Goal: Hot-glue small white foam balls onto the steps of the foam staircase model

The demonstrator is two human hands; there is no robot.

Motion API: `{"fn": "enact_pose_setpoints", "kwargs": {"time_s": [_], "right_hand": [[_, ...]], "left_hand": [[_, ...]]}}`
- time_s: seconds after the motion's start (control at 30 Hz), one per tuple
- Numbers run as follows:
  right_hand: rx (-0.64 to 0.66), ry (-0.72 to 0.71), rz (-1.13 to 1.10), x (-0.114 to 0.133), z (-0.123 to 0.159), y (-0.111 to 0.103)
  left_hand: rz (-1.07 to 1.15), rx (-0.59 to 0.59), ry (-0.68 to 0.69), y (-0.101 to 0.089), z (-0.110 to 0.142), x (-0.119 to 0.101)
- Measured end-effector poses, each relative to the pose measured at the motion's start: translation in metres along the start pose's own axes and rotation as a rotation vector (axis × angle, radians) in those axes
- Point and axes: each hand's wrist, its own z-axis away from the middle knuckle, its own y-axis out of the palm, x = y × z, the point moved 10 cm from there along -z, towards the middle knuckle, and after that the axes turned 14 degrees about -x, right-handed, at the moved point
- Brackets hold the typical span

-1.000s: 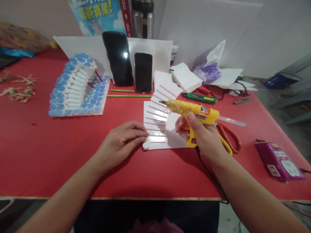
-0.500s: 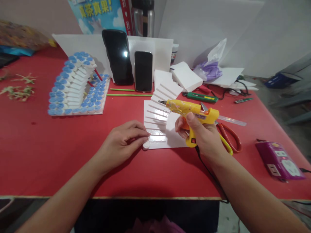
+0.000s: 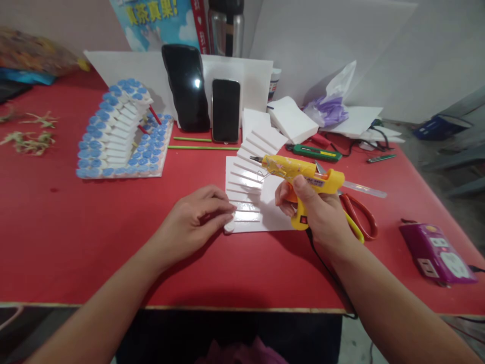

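Yellow glue gun (image 3: 290, 167), panel (image 3: 157, 30) reading 真茶真果!

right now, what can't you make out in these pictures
Head view: whether the left grip pinches anything beside the white disc; the grip itself hides that.
Head view: most of the working end of the red-and-yellow-handled tool, behind the glue gun and right grip.
Head view: tops of the metal bottle and blue poster, cut off by the upper edge.
Head view: the glue gun label, print too small.

Two hands (image 3: 197, 216), one glue gun (image 3: 290, 166), two green sticks (image 3: 204, 147).
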Motion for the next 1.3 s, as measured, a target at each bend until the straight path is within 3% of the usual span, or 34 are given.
{"fn": "enact_pose_setpoints", "kwargs": {"time_s": [0.17, 0.27, 0.4, 0.63, 0.83, 1.3], "right_hand": [[-0.049, -0.026, -0.056, 0.005, -0.001, -0.004], [-0.057, -0.028, -0.065, 0.005, -0.001, -0.004], [-0.069, -0.015, -0.025, 0.001, -0.001, -0.005], [-0.056, -0.021, -0.033, -0.001, -0.002, -0.003], [-0.040, -0.023, -0.024, 0.001, -0.001, -0.001], [-0.029, -0.026, -0.021, 0.001, -0.001, -0.002]], "left_hand": [[0.032, -0.240, -0.142, -0.030, 0.001, 0.015], [-0.015, -0.324, -0.108, -0.041, 0.003, 0.012], [-0.022, -0.256, -0.004, -0.031, 0.003, 0.001], [0.031, -0.164, -0.028, -0.017, 0.003, 0.004], [0.053, -0.056, 0.040, -0.001, 0.003, -0.004], [0.065, -0.046, -0.006, 0.001, 0.000, 0.000]]}}
